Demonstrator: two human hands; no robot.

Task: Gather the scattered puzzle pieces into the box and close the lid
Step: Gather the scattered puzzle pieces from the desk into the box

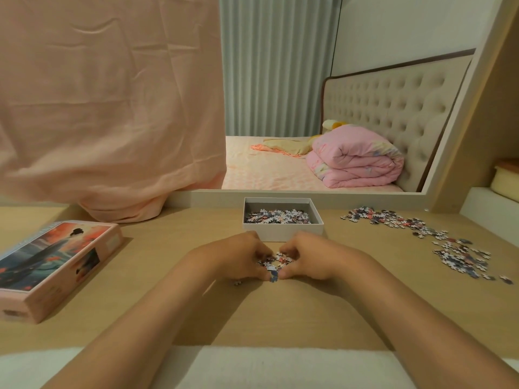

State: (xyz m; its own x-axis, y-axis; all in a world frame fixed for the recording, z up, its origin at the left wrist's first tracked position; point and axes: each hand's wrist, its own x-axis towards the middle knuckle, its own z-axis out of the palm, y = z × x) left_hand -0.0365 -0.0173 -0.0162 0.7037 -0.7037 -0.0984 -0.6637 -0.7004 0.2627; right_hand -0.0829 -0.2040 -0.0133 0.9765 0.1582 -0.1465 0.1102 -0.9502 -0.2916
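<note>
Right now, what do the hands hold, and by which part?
The left hand and the right hand cup a small pile of puzzle pieces on the table, fingers curled round its left and right edges.

Tabletop (174,248): pale wood-look surface, smooth, matt, faint grain.
Box (280,233): white cardboard, matt outside, grey matt lining.
Lid (53,265): pink printed card, smooth, slight sheen on the picture face.
Puzzle pieces (449,248): thin card, printed top, low gloss.
Cloth (106,108), draped: thin peach woven fabric, matt, heavily creased.
Mirror (365,37): glass, glossy, clean reflection.
In the reflection:
- headboard (393,102), beige button-tufted upholstery, matt
- quilt (356,161), pink padded fabric, soft, matt
- curtain (275,66), pale green pleated fabric
Strip (280,366) at near edge: white, possibly fuzzy textile; too blurred to tell.
</note>
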